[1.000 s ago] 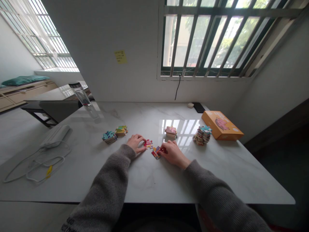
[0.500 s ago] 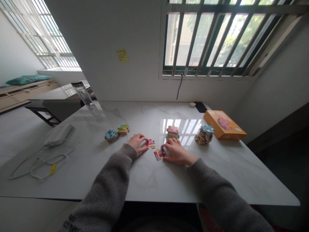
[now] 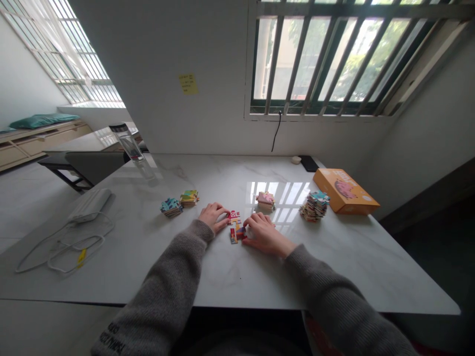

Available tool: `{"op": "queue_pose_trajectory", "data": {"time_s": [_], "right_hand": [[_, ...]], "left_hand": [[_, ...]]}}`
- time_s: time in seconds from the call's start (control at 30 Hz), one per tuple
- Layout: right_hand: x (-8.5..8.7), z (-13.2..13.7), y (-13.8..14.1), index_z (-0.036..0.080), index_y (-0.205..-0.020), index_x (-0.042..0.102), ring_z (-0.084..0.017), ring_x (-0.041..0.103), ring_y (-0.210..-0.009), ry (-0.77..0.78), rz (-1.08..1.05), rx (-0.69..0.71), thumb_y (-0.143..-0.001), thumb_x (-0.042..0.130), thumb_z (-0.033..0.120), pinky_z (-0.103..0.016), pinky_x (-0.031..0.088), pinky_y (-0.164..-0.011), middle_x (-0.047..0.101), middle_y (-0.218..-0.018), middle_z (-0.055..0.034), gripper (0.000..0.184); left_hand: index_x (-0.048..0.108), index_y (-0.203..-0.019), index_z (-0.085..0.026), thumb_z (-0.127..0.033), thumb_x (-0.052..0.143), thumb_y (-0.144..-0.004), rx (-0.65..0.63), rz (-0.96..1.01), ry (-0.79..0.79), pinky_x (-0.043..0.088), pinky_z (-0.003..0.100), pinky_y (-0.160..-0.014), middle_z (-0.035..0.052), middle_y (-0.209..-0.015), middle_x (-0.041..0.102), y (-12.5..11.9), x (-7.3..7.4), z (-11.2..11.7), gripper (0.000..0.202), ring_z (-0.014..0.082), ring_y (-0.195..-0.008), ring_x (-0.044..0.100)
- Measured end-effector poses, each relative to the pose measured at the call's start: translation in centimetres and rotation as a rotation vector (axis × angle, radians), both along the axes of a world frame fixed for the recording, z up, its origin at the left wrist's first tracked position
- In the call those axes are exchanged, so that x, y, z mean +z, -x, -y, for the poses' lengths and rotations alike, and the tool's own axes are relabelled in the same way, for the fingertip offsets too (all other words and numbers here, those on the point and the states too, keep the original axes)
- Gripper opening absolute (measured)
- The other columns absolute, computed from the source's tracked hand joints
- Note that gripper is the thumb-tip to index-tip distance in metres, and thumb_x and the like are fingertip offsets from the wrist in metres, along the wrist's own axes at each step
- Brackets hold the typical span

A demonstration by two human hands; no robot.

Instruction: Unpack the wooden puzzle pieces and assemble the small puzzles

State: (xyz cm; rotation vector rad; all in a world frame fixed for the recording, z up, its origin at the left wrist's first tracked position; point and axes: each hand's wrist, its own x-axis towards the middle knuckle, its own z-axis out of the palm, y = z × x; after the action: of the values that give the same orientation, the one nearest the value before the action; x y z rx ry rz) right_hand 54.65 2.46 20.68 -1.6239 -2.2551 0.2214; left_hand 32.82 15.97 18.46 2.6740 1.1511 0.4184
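On the white marble table (image 3: 230, 277) two small puzzle pieces lie between my hands. My left hand (image 3: 213, 216) rests on the table with curled fingertips pinching the upper red and white piece (image 3: 233, 216). My right hand (image 3: 261, 232) lies with bent fingers on the lower red, yellow and blue piece (image 3: 235, 234), which touches the upper piece's bottom edge. Grey sleeves cover both arms.
Small stacks of puzzle pieces stand at the left (image 3: 170, 207) (image 3: 189, 198), behind my right hand (image 3: 265, 200), and a taller stack (image 3: 313, 205) beside an orange box (image 3: 344, 191). A clear bottle (image 3: 131, 148), a white adapter (image 3: 89, 205) with cables, and a dark phone (image 3: 307, 163) are further off.
My right hand slid the lower piece left and turned it until it met the upper piece. My left hand stayed on the upper piece.
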Motion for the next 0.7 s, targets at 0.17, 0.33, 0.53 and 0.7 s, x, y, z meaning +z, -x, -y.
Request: {"op": "queue_pose_trajectory", "data": {"time_s": [0.17, 0.33, 0.53, 0.7], "right_hand": [[0.0, -0.5, 0.7, 0.023, -0.11, 0.059, -0.027, 0.05, -0.104, -0.028, 0.041, -0.023, -0.084, 0.074, 0.044, -0.04, 0.037, -0.093, 0.06, -0.107, -0.0076, 0.037], [0.0, -0.7, 1.1, 0.021, -0.107, 0.059, -0.027, 0.051, -0.102, -0.05, 0.081, -0.054, -0.086, 0.072, 0.047, -0.039, 0.037, -0.089, 0.06, -0.107, -0.0085, 0.036], [0.3, -0.6, 1.2, 0.022, -0.114, 0.06, -0.026, 0.05, -0.102, -0.054, 0.113, -0.045, -0.09, 0.068, 0.045, -0.038, 0.036, -0.088, 0.06, -0.108, -0.0083, 0.034], [0.5, -0.2, 1.4, 0.022, -0.11, 0.061, -0.026, 0.05, -0.103, -0.064, 0.159, -0.044, -0.091, 0.066, 0.045, -0.038, 0.036, -0.088, 0.06, -0.107, -0.0078, 0.03]], "left_hand": [[0.066, -0.123, -0.029, -0.034, 0.06, -0.091, -0.094, 0.048, 0.019, 0.042, 0.043, -0.097, 0.0059, -0.118, 0.062, -0.3, -0.3, 0.0, 0.033, 0.0275, -0.111, 0.053], [0.07, -0.113, -0.028, -0.03, 0.058, -0.092, -0.155, 0.064, 0.011, 0.042, 0.043, -0.099, 0.0049, -0.122, 0.063, -0.7, 0.1, 0.9, 0.024, 0.0261, -0.113, 0.053], [0.071, -0.104, -0.025, -0.029, 0.059, -0.09, -0.193, 0.093, 0.005, 0.044, 0.044, -0.099, 0.0058, -0.119, 0.065, -1.0, 0.3, 1.3, 0.019, 0.0264, -0.113, 0.055], [0.073, -0.1, -0.025, -0.026, 0.063, -0.087, -0.253, 0.147, -0.022, 0.047, 0.044, -0.101, 0.0068, -0.118, 0.066, -0.7, -0.4, 0.8, 0.016, 0.0265, -0.111, 0.057]]}}
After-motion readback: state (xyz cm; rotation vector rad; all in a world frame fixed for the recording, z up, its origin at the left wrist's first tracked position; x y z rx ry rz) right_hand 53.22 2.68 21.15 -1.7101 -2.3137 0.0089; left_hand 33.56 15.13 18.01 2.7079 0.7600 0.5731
